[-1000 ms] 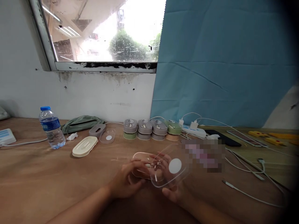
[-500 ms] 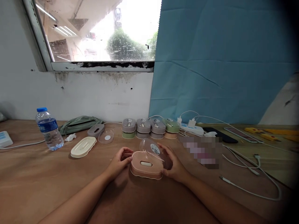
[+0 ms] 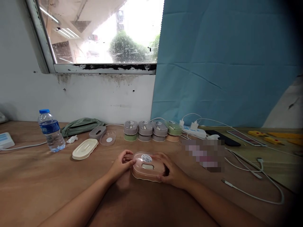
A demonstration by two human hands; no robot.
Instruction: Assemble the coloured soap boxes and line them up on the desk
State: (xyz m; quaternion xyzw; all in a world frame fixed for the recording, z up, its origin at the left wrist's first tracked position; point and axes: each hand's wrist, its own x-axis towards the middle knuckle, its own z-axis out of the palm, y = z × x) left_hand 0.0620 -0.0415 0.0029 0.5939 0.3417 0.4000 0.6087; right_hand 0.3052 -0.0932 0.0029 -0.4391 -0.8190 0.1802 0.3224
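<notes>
A pink oval box point(image 3: 145, 175) with a slot in its top rests on the table in front of me; something white shows through the slot. Over its top lies a clear plastic lid point(image 3: 139, 161) with a round printed sticker. My left hand point(image 3: 121, 166) grips the box's left end, thumb near the lid's edge. Fingers of my right hand point(image 3: 174, 172) curl round the right side, gripping the lid against the box. Whether the lid is fully seated I cannot tell.
Behind stand stacked grey and green boxes point(image 3: 145, 127). To the left are a cream tray point(image 3: 85, 149), a loose clear lid point(image 3: 108, 139), a grey slotted piece point(image 3: 97, 132), a green pouch point(image 3: 81, 126) and a water bottle point(image 3: 50, 130). White cables point(image 3: 251, 195) and phones point(image 3: 246, 138) lie right.
The clear lid, tilted up behind the pink box before, has come down over its top with my right hand. My left hand has stayed at the box's left end.
</notes>
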